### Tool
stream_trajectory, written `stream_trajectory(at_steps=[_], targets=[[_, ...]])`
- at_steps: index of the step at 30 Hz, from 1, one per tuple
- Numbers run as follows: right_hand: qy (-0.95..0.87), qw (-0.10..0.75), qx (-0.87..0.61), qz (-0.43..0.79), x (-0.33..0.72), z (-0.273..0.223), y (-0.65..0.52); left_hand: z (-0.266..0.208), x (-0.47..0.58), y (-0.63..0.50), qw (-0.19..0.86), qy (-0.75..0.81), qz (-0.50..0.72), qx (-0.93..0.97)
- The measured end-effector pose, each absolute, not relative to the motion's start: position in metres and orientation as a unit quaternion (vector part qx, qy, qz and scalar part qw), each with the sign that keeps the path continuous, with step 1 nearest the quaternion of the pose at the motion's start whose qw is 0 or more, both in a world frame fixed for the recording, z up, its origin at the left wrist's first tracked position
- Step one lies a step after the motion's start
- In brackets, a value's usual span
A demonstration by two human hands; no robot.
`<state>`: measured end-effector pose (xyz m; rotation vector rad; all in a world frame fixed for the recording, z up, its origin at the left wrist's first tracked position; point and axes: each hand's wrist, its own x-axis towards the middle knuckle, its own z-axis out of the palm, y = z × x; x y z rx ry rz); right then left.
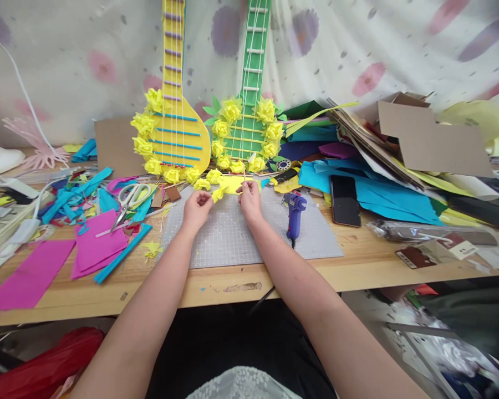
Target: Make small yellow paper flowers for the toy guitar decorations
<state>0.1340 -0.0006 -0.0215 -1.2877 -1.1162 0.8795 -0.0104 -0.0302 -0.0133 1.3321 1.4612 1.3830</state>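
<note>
My left hand (198,209) is closed in a pinch above the left of the grey cutting mat (228,249), with a yellow paper flower (219,193) at its fingertips. My right hand (249,199) pinches a thin stick (244,173) that points upward. Behind the hands lies a flat yellow paper piece (232,184). Two guitar-like paper models stand beyond: a yellow one (191,127) and a green one (243,137), both edged with yellow paper flowers. A blue glue gun (295,216) rests on the mat to the right of my right hand.
Scissors (128,202) and pink paper sheets (100,241) lie on the left among blue scraps. On the right are a black phone (345,200), blue paper (374,191) and stacked cardboard (432,133). The wooden table's front edge (228,296) runs below my forearms.
</note>
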Motion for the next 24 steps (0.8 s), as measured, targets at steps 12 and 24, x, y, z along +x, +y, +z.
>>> stream_trajectory(at_steps=[12, 24], targets=[[-0.326, 0.524, -0.372, 0.694, 0.121, -0.003, -0.016, 0.005, -0.012, -0.039, 0.735, 0.338, 0.556, 0.189], [-0.335, 0.563, -0.368, 0.660, 0.120, -0.007, -0.014, 0.002, -0.006, -0.039, 0.673, 0.399, 0.569, 0.253]])
